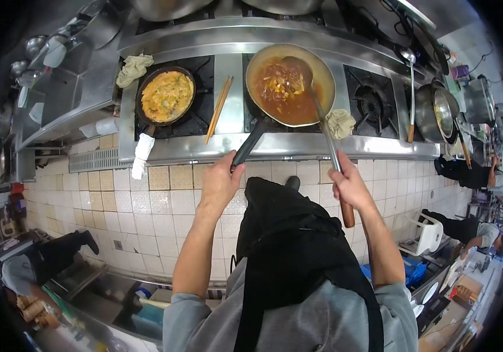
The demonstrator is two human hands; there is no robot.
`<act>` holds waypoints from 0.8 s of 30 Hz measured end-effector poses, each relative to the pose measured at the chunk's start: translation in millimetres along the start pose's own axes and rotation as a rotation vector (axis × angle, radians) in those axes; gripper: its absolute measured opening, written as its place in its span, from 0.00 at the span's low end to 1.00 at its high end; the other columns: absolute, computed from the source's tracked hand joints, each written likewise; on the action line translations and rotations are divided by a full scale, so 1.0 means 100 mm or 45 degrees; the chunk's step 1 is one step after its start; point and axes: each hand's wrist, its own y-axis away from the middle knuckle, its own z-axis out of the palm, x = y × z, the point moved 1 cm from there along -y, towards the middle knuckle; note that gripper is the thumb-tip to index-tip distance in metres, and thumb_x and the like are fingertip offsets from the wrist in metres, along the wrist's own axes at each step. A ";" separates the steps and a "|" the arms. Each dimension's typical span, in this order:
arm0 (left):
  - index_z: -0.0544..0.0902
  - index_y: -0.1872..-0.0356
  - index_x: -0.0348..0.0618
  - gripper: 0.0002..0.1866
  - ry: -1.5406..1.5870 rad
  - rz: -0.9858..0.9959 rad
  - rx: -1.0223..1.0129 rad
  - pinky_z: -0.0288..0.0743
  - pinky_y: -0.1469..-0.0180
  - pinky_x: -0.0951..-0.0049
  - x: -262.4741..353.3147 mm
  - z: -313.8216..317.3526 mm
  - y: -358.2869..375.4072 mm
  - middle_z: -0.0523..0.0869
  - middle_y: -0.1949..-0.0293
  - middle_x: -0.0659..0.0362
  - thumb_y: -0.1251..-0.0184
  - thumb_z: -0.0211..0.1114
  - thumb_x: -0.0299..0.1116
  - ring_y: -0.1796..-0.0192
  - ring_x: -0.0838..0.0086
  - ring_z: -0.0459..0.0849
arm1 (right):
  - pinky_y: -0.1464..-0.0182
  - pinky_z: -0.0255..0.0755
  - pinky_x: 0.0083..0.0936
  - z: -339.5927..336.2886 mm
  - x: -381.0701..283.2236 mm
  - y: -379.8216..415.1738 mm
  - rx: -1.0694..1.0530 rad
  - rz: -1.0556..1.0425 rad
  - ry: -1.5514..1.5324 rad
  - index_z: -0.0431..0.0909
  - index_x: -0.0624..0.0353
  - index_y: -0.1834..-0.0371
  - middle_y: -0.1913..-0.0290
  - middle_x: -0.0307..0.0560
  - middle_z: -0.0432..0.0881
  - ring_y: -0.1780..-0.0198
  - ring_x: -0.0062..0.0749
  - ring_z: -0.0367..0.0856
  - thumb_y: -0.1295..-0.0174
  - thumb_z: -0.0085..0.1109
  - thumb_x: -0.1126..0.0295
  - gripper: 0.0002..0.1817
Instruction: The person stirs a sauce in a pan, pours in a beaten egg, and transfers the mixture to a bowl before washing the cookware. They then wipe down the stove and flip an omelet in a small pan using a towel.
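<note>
My left hand (221, 182) is closed around the black handle of a wide frying pan (326, 70) on the middle burner. Reddish-brown sauce (269, 104) with pale and yellow pieces fills the pan's bottom. In my right hand (350, 182) is a long metal ladle (326, 126) with a wooden grip end. Its bowl rests in the sauce at the pan's upper right. On the left burner sits a smaller dark pan (140, 111) holding an orange-yellow egg-like dish (168, 95), its handle wrapped in white cloth (142, 155).
Wooden chopsticks (219, 110) lie between the two pans. Folded cloths rest by the left pan (134, 70) and right of the big pan (340, 124). A bare burner (371, 102), another ladle (411, 94) and a wok (427, 108) stand right. Other people work at both sides.
</note>
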 end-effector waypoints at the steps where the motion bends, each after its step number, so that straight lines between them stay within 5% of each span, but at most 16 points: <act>1: 0.82 0.42 0.33 0.24 0.030 0.023 0.053 0.81 0.59 0.61 -0.02 0.04 0.00 0.88 0.59 0.41 0.35 0.72 0.37 0.63 0.53 0.89 | 0.82 0.64 0.21 0.07 0.04 0.04 -0.037 0.005 -0.252 0.58 0.56 0.23 0.73 0.35 0.69 0.83 0.18 0.66 0.33 0.51 0.75 0.33; 14: 0.81 0.40 0.32 0.25 0.198 -0.075 0.060 0.80 0.58 0.67 0.00 0.05 0.01 0.89 0.60 0.42 0.34 0.72 0.35 0.64 0.63 0.88 | 0.85 0.56 0.14 0.13 -0.19 0.18 -0.560 0.274 -1.454 0.67 0.60 0.29 0.75 0.31 0.66 0.86 0.09 0.56 0.34 0.51 0.75 0.28; 19: 0.82 0.42 0.32 0.24 0.223 -0.026 0.103 0.81 0.59 0.65 -0.06 0.07 0.02 0.88 0.61 0.41 0.36 0.73 0.34 0.65 0.56 0.89 | 0.82 0.62 0.19 0.00 -0.25 0.25 -0.149 -0.104 -0.350 0.63 0.64 0.25 0.72 0.34 0.73 0.83 0.17 0.66 0.33 0.54 0.73 0.31; 22: 0.81 0.41 0.33 0.25 0.155 -0.122 0.018 0.81 0.59 0.63 0.09 -0.01 -0.01 0.88 0.61 0.41 0.36 0.73 0.35 0.65 0.55 0.89 | 0.80 0.61 0.18 -0.21 -0.18 0.25 0.088 -0.134 -0.049 0.61 0.65 0.24 0.72 0.34 0.74 0.81 0.18 0.69 0.33 0.54 0.73 0.33; 23: 0.81 0.41 0.33 0.25 0.093 -0.173 -0.029 0.82 0.59 0.61 0.13 -0.02 -0.03 0.88 0.60 0.41 0.36 0.73 0.36 0.64 0.54 0.89 | 0.74 0.69 0.23 -0.30 -0.17 0.22 0.108 -0.206 0.121 0.61 0.65 0.24 0.70 0.43 0.81 0.77 0.28 0.78 0.33 0.54 0.72 0.32; 24: 0.81 0.41 0.33 0.25 0.096 -0.176 -0.028 0.82 0.59 0.61 0.13 0.00 -0.06 0.88 0.60 0.41 0.36 0.73 0.36 0.64 0.54 0.89 | 0.74 0.69 0.23 -0.39 -0.04 0.13 0.107 -0.205 0.125 0.61 0.65 0.24 0.70 0.43 0.81 0.77 0.28 0.78 0.33 0.54 0.72 0.32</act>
